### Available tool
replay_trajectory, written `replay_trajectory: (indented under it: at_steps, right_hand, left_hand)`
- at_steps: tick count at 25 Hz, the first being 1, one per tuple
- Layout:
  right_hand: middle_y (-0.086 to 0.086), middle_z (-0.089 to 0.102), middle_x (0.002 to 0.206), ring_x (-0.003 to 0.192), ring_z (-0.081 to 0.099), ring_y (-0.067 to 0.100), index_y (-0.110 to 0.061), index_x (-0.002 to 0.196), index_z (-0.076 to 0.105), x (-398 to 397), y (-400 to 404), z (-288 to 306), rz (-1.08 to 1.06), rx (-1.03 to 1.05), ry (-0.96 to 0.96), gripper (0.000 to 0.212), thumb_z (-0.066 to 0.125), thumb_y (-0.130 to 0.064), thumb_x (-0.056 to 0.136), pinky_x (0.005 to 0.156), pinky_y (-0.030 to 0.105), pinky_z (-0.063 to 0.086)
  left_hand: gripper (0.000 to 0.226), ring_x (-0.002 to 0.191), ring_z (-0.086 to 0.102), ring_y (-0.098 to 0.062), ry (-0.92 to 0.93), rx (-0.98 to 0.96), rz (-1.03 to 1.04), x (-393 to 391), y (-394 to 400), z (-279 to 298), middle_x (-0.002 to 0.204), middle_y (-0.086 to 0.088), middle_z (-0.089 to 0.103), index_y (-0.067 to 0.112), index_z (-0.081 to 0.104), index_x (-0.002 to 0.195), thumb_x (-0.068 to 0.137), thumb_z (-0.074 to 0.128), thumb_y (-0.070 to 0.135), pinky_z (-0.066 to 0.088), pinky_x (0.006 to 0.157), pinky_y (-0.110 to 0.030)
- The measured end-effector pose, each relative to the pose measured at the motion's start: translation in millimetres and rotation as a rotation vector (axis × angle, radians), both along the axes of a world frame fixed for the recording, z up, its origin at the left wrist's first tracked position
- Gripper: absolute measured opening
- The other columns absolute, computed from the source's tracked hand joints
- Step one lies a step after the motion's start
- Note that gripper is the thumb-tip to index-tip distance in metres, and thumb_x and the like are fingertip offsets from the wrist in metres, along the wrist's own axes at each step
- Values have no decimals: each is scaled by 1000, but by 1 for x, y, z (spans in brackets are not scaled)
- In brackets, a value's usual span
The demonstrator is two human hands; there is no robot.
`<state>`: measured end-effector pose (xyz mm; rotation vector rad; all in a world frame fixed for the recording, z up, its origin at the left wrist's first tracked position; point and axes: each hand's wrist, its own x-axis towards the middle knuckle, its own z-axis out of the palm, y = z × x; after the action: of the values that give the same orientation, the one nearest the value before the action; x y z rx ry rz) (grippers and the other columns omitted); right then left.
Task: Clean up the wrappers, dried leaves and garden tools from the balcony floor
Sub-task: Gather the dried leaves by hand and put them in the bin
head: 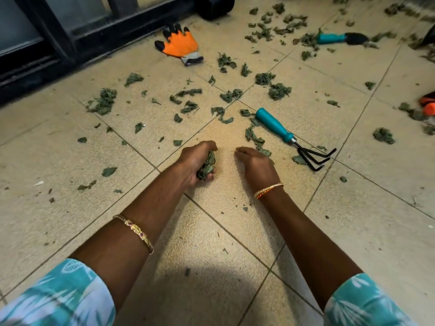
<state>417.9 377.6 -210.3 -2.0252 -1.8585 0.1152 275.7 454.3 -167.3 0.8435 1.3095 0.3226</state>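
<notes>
Left hand (196, 161) grip curled tight round a wad of leaves (207, 164), right hand (255, 164) grip cupped over floor (235, 196) leaves beside rake (292, 137).

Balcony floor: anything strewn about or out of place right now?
Yes. Dried leaves litter the tiles. A hand rake lies beside the right hand, a second tool farther back, an orange glove near the door. The left hand holds a leaf clump.

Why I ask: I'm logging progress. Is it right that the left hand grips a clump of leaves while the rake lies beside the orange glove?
Not quite. The head view shows the left hand gripping leaves, but the rake lies near the right hand, far from the glove by the door.
</notes>
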Motion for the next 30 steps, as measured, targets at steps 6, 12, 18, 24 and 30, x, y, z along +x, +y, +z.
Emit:
replay_trajectory:
  at_steps: [6, 12, 18, 24, 30]
  right_hand:
    - [10, 71, 97, 88, 63, 11, -5, 94, 74, 9, -10, 38, -346, 192, 562, 24, 62, 10, 78, 83, 15, 47]
    - [-1, 66, 78, 67, 57, 4, -11, 88, 73, -9, -12, 56, -299, 19, 494, 28, 55, 8, 79, 58, 5, 42]
    - [11, 63, 117, 100, 61, 23, -12, 112, 64, 39, 4, 63, -373, -89, 535, 35, 51, 5, 85, 86, 26, 48]
    - [16, 55, 120, 109, 54, 31, -14, 117, 63, 49, 13, 21, -328, -270, 217, 43, 74, -24, 77, 93, 35, 44]
    - [4, 68, 86, 72, 58, 8, -8, 93, 72, 37, -16, 35, -437, 3, 614, 14, 71, -10, 80, 61, 4, 44]
  left_hand:
    - [21, 38, 49, -10, -92, -22, -64, 14, -19, 1, 71, -8, 56, 7, 57, 92, 97, 50, 26, 39, 34, -17]
    - [43, 39, 51, -14, -39, 54, -241, 34, -28, 4, 60, -8, 58, 5, 59, 91, 100, 39, 42, 38, 32, -17]
    - [26, 43, 47, -15, 0, 41, -52, 21, -17, 3, 62, -6, 50, 10, 49, 77, 97, 39, 23, 36, 34, -18]
    - [18, 41, 48, -9, -81, -20, -75, 12, -9, 6, 66, 0, 61, 12, 53, 84, 95, 42, 23, 34, 34, -14]
    - [27, 47, 46, -13, -51, -20, -51, 11, -13, -2, 68, -5, 54, 10, 60, 77, 98, 43, 15, 37, 35, -16]
